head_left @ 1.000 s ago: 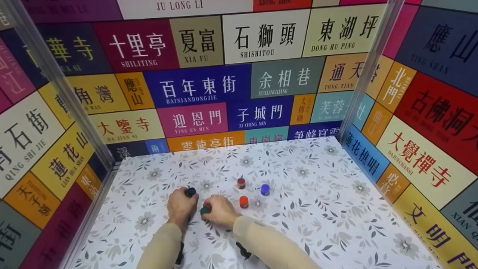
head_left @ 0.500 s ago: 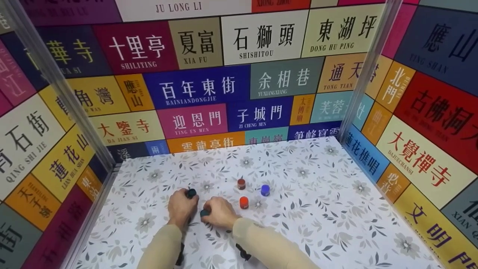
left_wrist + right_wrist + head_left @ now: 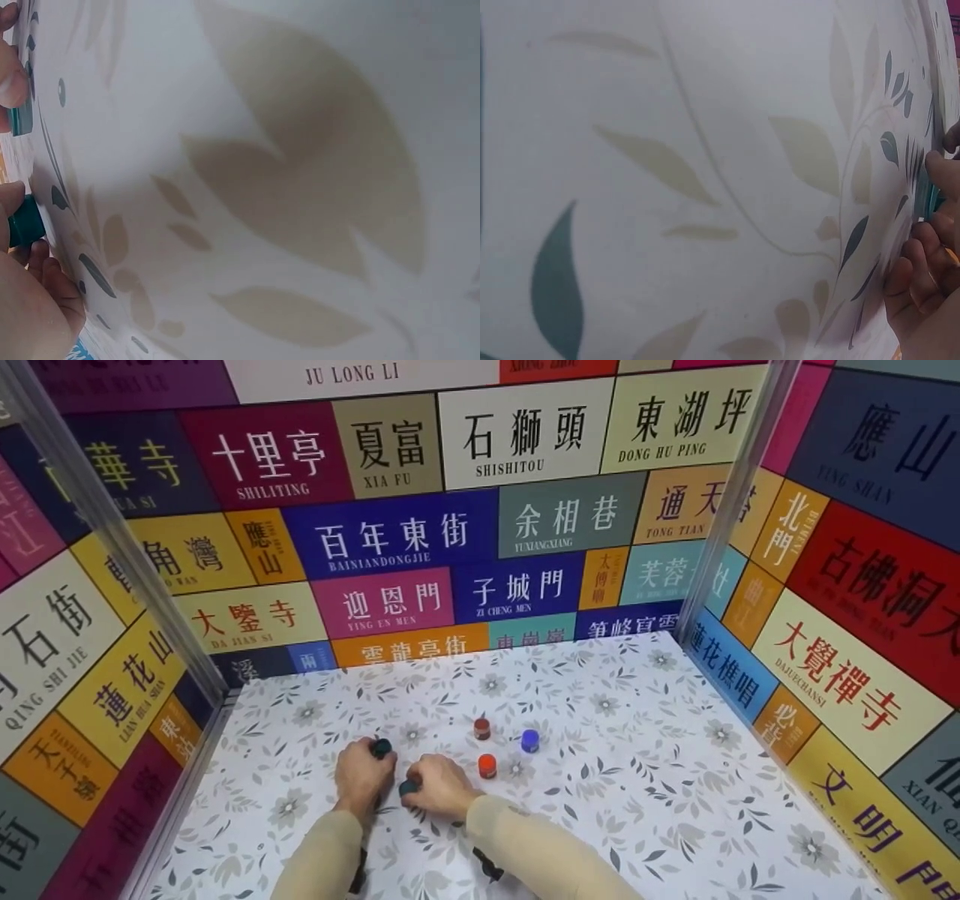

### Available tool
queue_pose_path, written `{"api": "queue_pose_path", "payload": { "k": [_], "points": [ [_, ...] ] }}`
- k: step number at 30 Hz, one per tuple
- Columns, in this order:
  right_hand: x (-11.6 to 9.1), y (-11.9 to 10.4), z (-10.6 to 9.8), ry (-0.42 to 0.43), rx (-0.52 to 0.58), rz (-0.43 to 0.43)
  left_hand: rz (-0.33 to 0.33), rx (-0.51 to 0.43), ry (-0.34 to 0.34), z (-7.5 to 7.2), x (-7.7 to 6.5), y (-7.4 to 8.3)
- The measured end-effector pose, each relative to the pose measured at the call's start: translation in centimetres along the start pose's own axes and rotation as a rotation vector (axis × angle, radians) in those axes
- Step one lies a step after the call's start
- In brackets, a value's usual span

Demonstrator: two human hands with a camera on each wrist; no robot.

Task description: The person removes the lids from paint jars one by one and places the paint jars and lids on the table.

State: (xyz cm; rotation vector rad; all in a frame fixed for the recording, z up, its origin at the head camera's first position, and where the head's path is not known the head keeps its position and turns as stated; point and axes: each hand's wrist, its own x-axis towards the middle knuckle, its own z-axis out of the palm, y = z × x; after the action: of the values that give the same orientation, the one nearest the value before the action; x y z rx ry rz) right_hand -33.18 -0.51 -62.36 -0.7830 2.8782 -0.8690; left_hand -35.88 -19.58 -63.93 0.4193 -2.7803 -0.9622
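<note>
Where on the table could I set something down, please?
There is room between the blue pot and the table's right edge, and between the brown pot and back wall. It is crowded around the left hand, right hand and orange pot.

Colourful Chinese-lettered walls [image 3: 385, 536] with grey corner posts [image 3: 731, 506] flank and back a white floral-printed table [image 3: 637, 787].

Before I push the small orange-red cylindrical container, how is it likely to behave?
The orange-red container may slide before tipping, as it looks squat. If knocked over, it would probably roll on its round side. It is likely light, being smaller than the right hand.
</note>
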Motion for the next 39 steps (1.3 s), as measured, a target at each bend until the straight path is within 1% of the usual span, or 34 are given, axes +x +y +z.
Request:
{"api": "queue_pose_path", "payload": {
  "k": [3,7,11,16,19,23,26,30,33,35,37,39],
  "points": [
    [-0.2,0.1,-0.3,0.013,0.007,-0.012,0.006,0.011,0.001,0.0,0.0,0.2],
    [-0.1,0.4,-0.6,0.0,0.029,0.008,0.003,0.006,0.005,-0.1,0.0,0.5],
    [0.1,0.7,-1.0,0.009,0.054,0.017,0.036,-0.014,0.038,-0.1,0.0,0.9],
    [0.6,0.8,-2.1,0.027,0.065,0.026,0.079,-0.029,0.05,-0.3,-0.1,1.5],
    [0.8,0.8,-2.9,0.03,0.067,0.025,0.121,-0.025,0.056,-0.5,-0.2,1.8],
    [1.0,1.0,-3.9,0.064,0.012,-0.026,0.191,-0.013,0.079,-0.5,-0.4,2.1],
    [1.2,1.3,-4.5,0.088,-0.046,-0.066,0.25,-0.026,0.115,-0.2,-0.5,2.4],
    [1.3,1.8,-5.5,0.1,-0.058,-0.089,0.351,-0.051,0.178,0.2,-0.6,2.8],
    [1.3,2.3,-6.4,0.106,-0.037,-0.08,0.421,-0.044,0.221,0.3,-0.5,3.0],
    [1.3,2.7,-7.0,0.104,-0.025,-0.059,0.451,-0.031,0.238,0.3,-0.4,3.1],
    [1.3,3.2,-7.6,0.104,-0.011,-0.035,0.46,-0.021,0.243,0.3,-0.4,3.2],
    [1.2,3.7,-8.1,0.101,-0.005,-0.016,0.454,-0.019,0.237,0.2,-0.4,3.2]
  ]
}}
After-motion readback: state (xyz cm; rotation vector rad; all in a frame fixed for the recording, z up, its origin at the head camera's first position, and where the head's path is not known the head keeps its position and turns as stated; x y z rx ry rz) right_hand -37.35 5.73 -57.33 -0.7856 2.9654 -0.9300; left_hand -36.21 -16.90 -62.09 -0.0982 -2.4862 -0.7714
